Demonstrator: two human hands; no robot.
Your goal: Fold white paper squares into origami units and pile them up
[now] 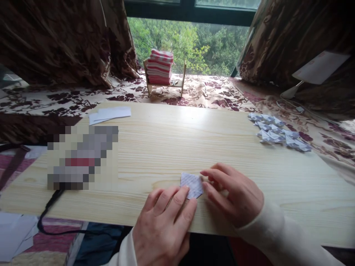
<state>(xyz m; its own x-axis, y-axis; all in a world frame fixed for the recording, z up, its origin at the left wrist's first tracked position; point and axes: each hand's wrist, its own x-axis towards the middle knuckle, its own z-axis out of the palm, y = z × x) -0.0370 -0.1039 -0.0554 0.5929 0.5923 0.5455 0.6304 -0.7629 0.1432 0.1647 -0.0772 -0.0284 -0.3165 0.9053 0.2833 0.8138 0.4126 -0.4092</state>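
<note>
A small folded piece of printed white paper (pixel 191 183) lies on the pale wooden board (pixel 172 144) near its front edge. My left hand (pixel 163 225) rests flat beside it, fingers stretched out, fingertips pressing on the paper's lower left part. From the right, my right hand (pixel 233 194) lies with its fingers extended and its fingertips touching the paper's right edge. Part of the paper is hidden under my fingers.
A heap of several folded paper pieces (pixel 277 133) sits at the board's right edge. Flat white sheets (pixel 109 114) lie at its far left. A blurred object (pixel 81 157) with a black cable (pixel 52 218) is at left. A small wooden rack with striped cloths (pixel 161 68) stands by the window.
</note>
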